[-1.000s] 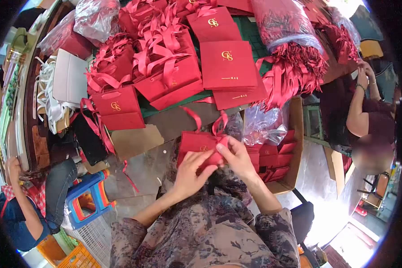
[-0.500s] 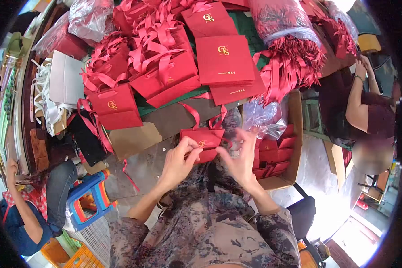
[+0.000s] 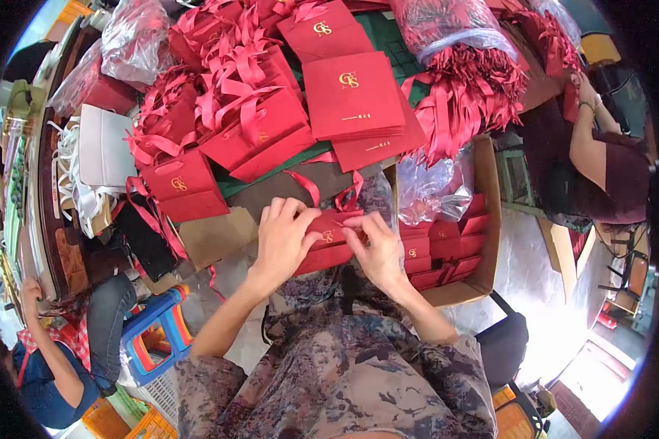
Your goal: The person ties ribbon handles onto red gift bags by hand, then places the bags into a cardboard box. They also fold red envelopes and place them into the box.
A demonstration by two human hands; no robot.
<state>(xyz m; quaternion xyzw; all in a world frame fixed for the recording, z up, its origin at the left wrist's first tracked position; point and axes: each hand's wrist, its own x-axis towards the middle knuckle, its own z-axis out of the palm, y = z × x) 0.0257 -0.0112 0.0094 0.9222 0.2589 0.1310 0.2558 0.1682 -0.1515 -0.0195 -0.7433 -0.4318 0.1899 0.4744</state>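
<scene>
A small red paper gift bag (image 3: 322,256) with a gold logo lies on my lap, its pink-red ribbon (image 3: 351,192) looping up from the top. My left hand (image 3: 282,238) grips its left side, thumb on the front near the logo and fingers curled over the upper edge. At the upper right part of the bag, the thumb and fingertips of my right hand (image 3: 375,249) are pinched together. What lies between them is too small to make out. Both hands partly cover the bag.
Finished-looking red bags (image 3: 252,139) with ribbons crowd the table ahead, beside a stack of flat red bags (image 3: 355,99). A cardboard box (image 3: 485,241) of red bags stands right of my lap. One person's arm (image 3: 589,146) is at right, another's arm (image 3: 55,355) at left, near blue stools (image 3: 150,336).
My right hand has gone from spread fingers to a pinch against the bag. My left hand has shifted slightly up and left, fingers now over the upper edge. The view has shifted a little.
</scene>
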